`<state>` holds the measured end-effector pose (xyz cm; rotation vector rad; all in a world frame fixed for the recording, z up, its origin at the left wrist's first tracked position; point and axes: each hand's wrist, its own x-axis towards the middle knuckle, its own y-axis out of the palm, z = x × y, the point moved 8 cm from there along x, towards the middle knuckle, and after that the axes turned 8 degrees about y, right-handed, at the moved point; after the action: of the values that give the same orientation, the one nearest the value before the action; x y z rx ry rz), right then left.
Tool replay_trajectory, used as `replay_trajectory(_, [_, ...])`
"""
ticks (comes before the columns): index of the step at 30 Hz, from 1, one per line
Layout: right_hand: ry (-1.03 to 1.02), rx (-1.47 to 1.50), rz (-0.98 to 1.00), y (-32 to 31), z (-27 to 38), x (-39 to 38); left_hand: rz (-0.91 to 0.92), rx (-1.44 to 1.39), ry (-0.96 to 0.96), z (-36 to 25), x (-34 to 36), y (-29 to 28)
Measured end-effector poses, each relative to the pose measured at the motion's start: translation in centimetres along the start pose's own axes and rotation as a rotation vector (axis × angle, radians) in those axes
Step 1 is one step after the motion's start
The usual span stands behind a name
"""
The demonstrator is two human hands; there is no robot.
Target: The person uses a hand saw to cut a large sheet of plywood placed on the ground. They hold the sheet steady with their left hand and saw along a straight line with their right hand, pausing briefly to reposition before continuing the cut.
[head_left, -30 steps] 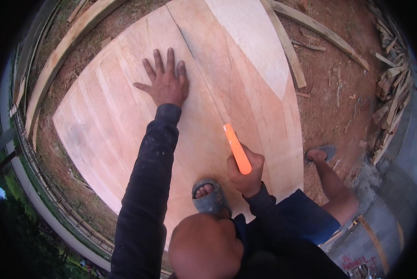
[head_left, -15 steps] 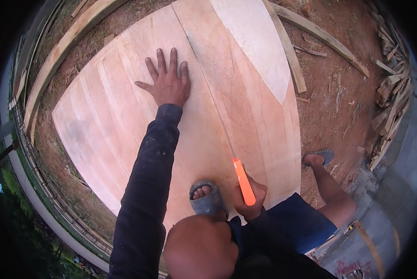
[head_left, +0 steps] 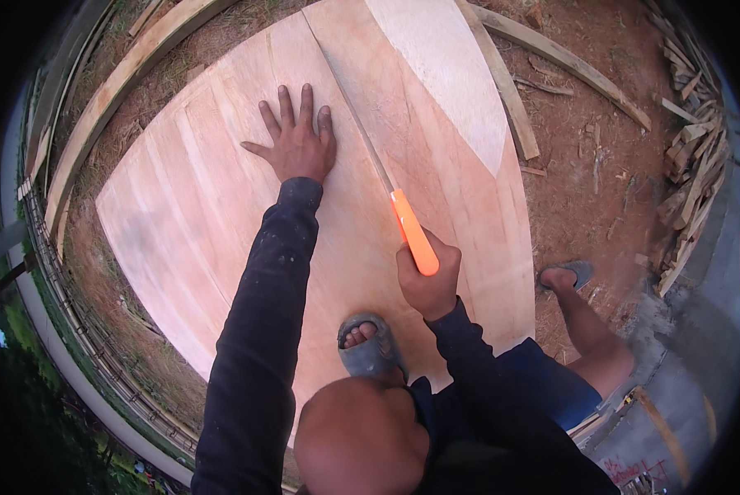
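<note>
A large pale plywood sheet (head_left: 197, 198) fills the middle of the view. My left hand (head_left: 298, 144) lies flat on it, fingers spread, left of a long thin line running to the far edge. My right hand (head_left: 432, 280) is wrapped round the orange handle of a hand saw (head_left: 415, 239). The saw's thin blade points away from me along that line; where its far end meets the sheet is hard to make out. My sandalled foot (head_left: 366, 342) presses on the near part of the sheet.
A paler patch (head_left: 452, 66) covers the sheet's far right. Long timber beams (head_left: 98, 107) lie on the soil at far left, and another beam (head_left: 568, 62) at far right. Scrap wood (head_left: 691, 165) is piled on the right beside grey concrete (head_left: 675, 371). My other foot (head_left: 566, 276) stands on the soil.
My right hand has pushed the saw forward, away from me and slightly left, so its handle is farther up the sheet. My left hand stays in place.
</note>
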<state>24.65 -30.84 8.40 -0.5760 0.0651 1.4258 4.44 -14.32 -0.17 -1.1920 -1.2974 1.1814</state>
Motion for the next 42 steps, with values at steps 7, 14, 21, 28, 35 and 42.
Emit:
replay_trajectory(7, [0.005,0.012,0.026,0.2,1.0,0.1,-0.004,-0.006,0.006,-0.2,0.2,0.4])
replay_trajectory(14, [-0.036,-0.103,-0.106,4.7,7.4,16.7,-0.003,0.009,0.06,-2.4,0.6,-0.2])
replay_trajectory(21, [-0.057,-0.066,-0.001,-3.2,0.7,-7.0,0.013,-0.001,0.002,-0.5,0.8,0.1])
replay_trajectory(28, [-0.078,0.006,-0.067,3.2,4.7,11.2,-0.014,-0.031,0.027,-1.3,0.9,-0.1])
replay_trajectory(35, [-0.081,-0.01,-0.073,2.8,4.2,7.7,0.001,-0.006,0.008,-0.5,0.9,-0.1])
replay_trajectory(42, [-0.106,-0.092,-0.112,-4.6,1.3,-9.0,-0.019,-0.023,0.014,-0.5,0.2,0.3])
